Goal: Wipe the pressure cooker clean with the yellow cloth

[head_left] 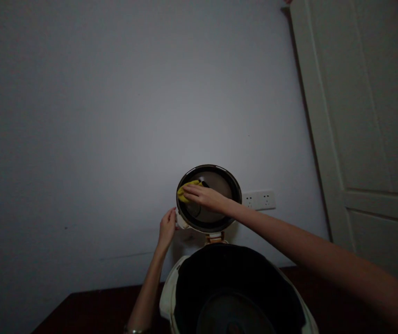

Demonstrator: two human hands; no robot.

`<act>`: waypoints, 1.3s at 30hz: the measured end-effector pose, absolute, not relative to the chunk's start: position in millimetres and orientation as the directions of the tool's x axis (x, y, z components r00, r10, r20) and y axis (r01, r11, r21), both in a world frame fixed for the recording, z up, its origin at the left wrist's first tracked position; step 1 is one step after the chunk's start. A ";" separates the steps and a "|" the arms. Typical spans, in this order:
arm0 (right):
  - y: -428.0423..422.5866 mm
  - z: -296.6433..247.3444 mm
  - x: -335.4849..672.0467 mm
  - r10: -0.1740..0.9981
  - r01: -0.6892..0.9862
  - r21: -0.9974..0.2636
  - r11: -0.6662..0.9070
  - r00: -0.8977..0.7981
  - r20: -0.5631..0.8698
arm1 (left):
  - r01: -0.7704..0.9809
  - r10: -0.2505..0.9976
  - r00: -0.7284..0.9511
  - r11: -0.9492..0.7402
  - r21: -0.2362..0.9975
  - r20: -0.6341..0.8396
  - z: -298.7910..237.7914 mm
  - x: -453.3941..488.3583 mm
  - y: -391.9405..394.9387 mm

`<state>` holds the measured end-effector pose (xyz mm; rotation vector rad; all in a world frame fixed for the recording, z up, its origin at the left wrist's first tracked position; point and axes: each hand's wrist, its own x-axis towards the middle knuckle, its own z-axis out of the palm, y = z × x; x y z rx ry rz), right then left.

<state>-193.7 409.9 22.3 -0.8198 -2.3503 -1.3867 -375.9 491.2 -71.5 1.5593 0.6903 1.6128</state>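
Note:
A white pressure cooker (168, 292) stands in front of me with its hinged lid (221, 183) raised, the lid's round inner side facing me. My right hand (205, 196) reaches across and presses a yellow cloth (183, 191) against the left part of the lid's inside. At the lid's lower left edge, my left hand (167, 227) has its fingers closed on the rim. The cooker's dark inside (233, 269) shows below, with a round plate at the bottom. The hinge (215, 238) joins lid and body at the back.
The cooker is on a dark reddish-brown table (91, 306). Close behind the lid is a pale wall (115, 139) with a double power socket (260, 200) to the right. A white panelled door (365, 139) is at the far right.

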 end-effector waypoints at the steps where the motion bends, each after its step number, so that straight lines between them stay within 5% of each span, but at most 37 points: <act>1: 416.0 18.1 -202.7 0.308 0.544 0.739 0.399 -0.838 0.451 | -0.157 0.823 0.058 -0.552 0.819 0.566 -70.7 -375.5 493.3; 5: 438.0 0.1 -221.4 0.295 0.392 0.816 0.425 -0.912 0.285 | -0.186 0.825 0.086 -0.537 0.823 0.558 -70.4 -376.2 500.6; 14: 458.7 38.9 -202.6 0.322 0.371 0.859 0.353 -0.910 0.261 | -0.269 0.797 0.174 -0.527 0.806 0.579 -76.2 -380.8 508.8; 19: 462.6 65.3 -188.1 0.265 0.269 0.907 0.325 -0.946 0.185 | -0.146 0.821 0.156 -0.531 0.834 0.550 -76.6 -381.4 517.0; 39: 397.1 77.8 -109.3 0.499 0.503 0.862 -0.060 -0.732 0.463 | -0.025 0.780 0.165 -0.608 0.793 0.603 -64.8 -385.4 502.5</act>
